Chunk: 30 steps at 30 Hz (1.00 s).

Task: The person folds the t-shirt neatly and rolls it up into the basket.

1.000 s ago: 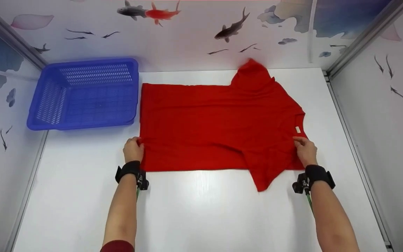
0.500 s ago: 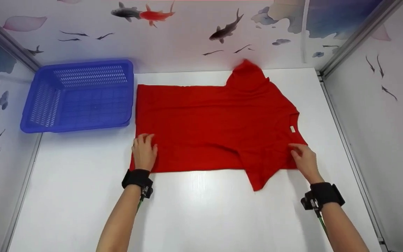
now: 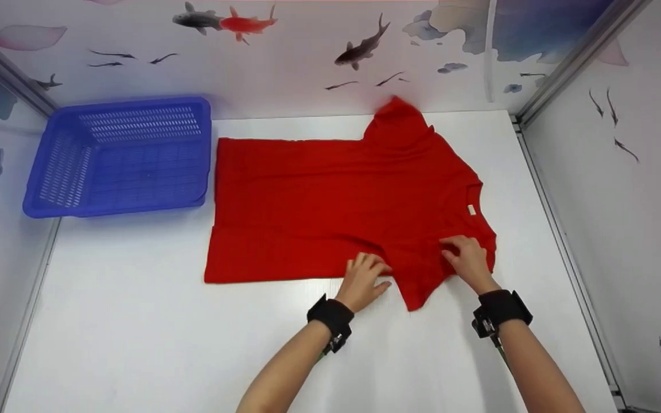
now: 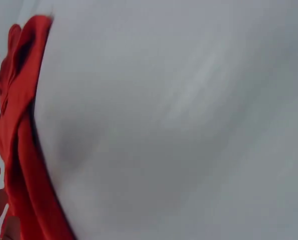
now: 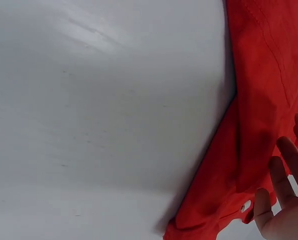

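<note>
A red short-sleeved T-shirt (image 3: 307, 201) lies flat on the white table, its hem at the left and its collar with a white label at the right. One sleeve points toward the back wall; the near sleeve (image 3: 415, 289) sticks out toward the person. My left hand (image 3: 363, 282), fingers spread and relaxed, is at the shirt's near edge, just left of that sleeve. Over the shoulder area below the collar is my right hand (image 3: 469, 261), fingers loosely bent. In the right wrist view its fingers (image 5: 281, 180) are parted, with no cloth between them.
A blue plastic basket (image 3: 118, 213) with slotted walls stands at the back left, close to the shirt's hem. Printed walls (image 3: 284, 86) enclose the white table (image 3: 135, 344) at the back and both sides. Each wrist wears a black strap (image 3: 330, 316) with a small camera.
The left hand has let go of the hem corner and moved right to the near sleeve. The right hand has left the collar edge, shifting slightly left. The near strip of hem now extends farther left.
</note>
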{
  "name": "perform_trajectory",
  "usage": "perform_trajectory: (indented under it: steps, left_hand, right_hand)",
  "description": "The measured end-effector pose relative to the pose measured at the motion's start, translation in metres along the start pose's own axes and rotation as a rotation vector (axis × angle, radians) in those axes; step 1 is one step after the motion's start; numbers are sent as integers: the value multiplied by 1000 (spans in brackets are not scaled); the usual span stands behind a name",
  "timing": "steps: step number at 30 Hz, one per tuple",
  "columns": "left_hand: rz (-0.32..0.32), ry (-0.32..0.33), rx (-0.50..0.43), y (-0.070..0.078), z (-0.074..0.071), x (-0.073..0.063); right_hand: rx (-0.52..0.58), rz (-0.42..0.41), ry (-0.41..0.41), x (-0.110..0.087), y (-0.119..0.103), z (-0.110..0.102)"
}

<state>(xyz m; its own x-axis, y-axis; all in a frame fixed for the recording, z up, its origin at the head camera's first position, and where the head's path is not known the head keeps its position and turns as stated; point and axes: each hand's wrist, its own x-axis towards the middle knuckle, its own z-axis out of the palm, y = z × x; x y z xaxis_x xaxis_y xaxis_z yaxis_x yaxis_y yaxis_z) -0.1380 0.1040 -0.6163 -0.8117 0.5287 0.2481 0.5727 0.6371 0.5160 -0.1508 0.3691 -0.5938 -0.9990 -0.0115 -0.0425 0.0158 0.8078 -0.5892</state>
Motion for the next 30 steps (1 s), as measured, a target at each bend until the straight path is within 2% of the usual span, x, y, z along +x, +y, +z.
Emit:
perform_trajectory:
  steps: [3,6,9,13,17,22,27,30]
  left_hand:
    - [35,-115,29,16,14,-2]
    - [76,-193,85,26,26,-2]
    - [106,-222,151,32,36,0]
    - [119,-215,234,34,44,4]
    - [132,-177,274,33,44,10]
    - [117,-66,226,28,31,25]
    - [33,66,168,15,9,55]
    - [-55,106,146,10,-7,78]
  right_hand:
    - [-27,6,-36,1,-1,4]
    - [-65,9,-59,1,-1,6]
    - [-93,21,-67,1,-1,7]
    - [-110,24,-70,2,0,4]
    - [-72,19,-37,2,3,0]
    - [14,-2,94,7,4,-13]
    - [50,-15,234,22,-2,-32]
    - [85,33,279,36,-10,-42]
